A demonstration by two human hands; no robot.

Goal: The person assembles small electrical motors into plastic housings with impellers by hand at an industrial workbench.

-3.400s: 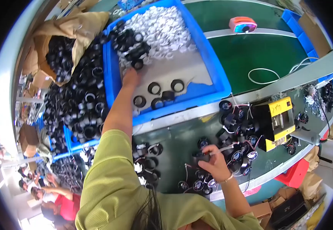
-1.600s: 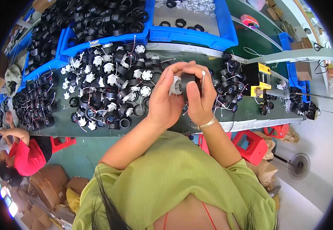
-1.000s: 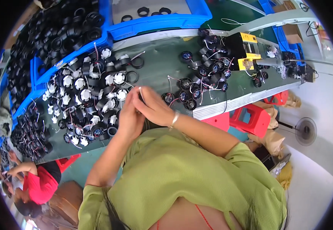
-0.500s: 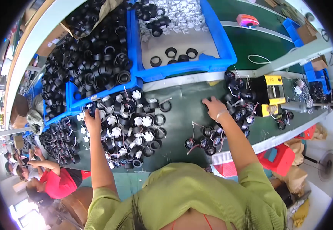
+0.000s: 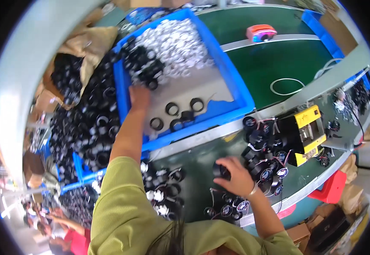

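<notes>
My left hand point(image 5: 139, 97) reaches over the near-left wall of a large blue tray point(image 5: 185, 132), beside a pile of black rings point(image 5: 141, 60). Its fingers are blurred, so what they do does not show. Over the green work table, my right hand point(image 5: 238, 176) has its thumb and fingers curved round a black ring point(image 5: 220, 170). Several loose black rings point(image 5: 172, 109) lie at the tray's near end, with small white plastic parts point(image 5: 176, 42) heaped at its far end. Near my right hand are wired round black parts point(image 5: 226, 209).
A great heap of black rings point(image 5: 93, 123) fills the left. Black and white assemblies point(image 5: 163, 191) lie beyond my left sleeve. A yellow and black machine point(image 5: 308, 134) stands at the right. An orange-pink device point(image 5: 261, 32) sits farther back. Another person in red point(image 5: 76, 242) is at lower left.
My left hand has gone from the black and white assemblies up to the tray. A black ring now shows in my right hand. The view has shifted and tilted.
</notes>
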